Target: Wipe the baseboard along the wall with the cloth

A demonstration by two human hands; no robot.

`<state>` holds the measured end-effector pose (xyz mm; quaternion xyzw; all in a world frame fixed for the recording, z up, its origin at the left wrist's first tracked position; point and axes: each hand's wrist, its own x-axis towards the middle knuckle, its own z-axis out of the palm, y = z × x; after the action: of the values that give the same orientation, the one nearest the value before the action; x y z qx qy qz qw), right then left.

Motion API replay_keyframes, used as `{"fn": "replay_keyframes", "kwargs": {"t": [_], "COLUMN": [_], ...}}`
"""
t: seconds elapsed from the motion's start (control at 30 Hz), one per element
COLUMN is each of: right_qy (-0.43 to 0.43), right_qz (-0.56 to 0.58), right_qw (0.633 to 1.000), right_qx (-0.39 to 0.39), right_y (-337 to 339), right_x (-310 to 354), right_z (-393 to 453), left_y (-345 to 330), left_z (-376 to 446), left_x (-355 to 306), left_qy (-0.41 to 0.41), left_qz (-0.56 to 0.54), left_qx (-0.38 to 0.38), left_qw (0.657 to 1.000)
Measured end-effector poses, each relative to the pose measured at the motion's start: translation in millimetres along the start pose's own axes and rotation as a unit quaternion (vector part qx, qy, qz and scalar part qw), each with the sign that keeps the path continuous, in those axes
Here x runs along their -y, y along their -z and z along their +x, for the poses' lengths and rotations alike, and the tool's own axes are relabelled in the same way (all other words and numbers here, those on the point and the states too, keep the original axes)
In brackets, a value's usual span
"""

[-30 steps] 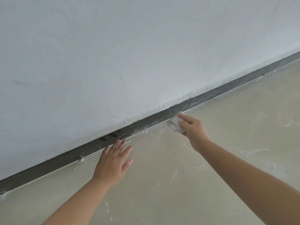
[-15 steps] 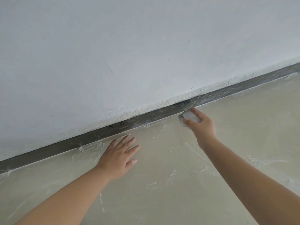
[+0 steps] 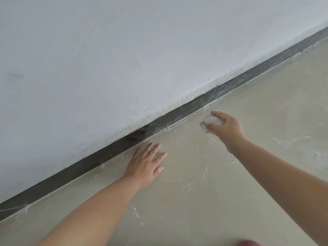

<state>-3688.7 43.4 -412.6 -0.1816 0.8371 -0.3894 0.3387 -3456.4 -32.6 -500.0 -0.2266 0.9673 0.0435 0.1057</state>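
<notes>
Lifting the cloth off the baseboard

Half a second ago the right hand (image 3: 226, 127) pressed the cloth (image 3: 211, 121) to the baseboard (image 3: 188, 109); now it pinches the crumpled white wad just off the baseboard, over the floor (image 3: 248, 174). The stroke seems paused, perhaps for regripping. Streaks remain on the baseboard. The left hand (image 3: 145, 166) lies spread flat on the floor, beside the baseboard. No containers show.

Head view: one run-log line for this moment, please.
right hand: grips crumpled white cloth, off dark grey baseboard | left hand: flat on beige floor
</notes>
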Motion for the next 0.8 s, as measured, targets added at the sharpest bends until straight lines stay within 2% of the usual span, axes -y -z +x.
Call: {"fn": "replay_keyframes", "kwargs": {"t": [0.17,0.23,0.4,0.6,0.8], "right_qy": [0.015,0.014,-0.009,-0.045,-0.055], "right_qz": [-0.117,-0.133,-0.15,-0.05,0.046], "right_qw": [0.993,0.991,0.988,0.995,0.992], "right_qx": [0.027,0.012,-0.03,-0.07,-0.107], "right_y": [1,2,1,-18,-33], "right_x": [12,20,27,20,3], "right_z": [-1,5,28,50,54], "left_y": [-20,-28,-28,-35,-41], "left_z": [-12,-15,-12,-15,-14], "left_x": [5,10,12,7,7], "left_qy": [0.015,0.006,0.029,0.049,0.062], "left_qz": [-0.045,-0.052,-0.087,-0.119,-0.1], "left_qx": [-0.068,-0.101,-0.113,-0.116,-0.119], "left_qw": [0.997,0.993,0.989,0.985,0.986]}}
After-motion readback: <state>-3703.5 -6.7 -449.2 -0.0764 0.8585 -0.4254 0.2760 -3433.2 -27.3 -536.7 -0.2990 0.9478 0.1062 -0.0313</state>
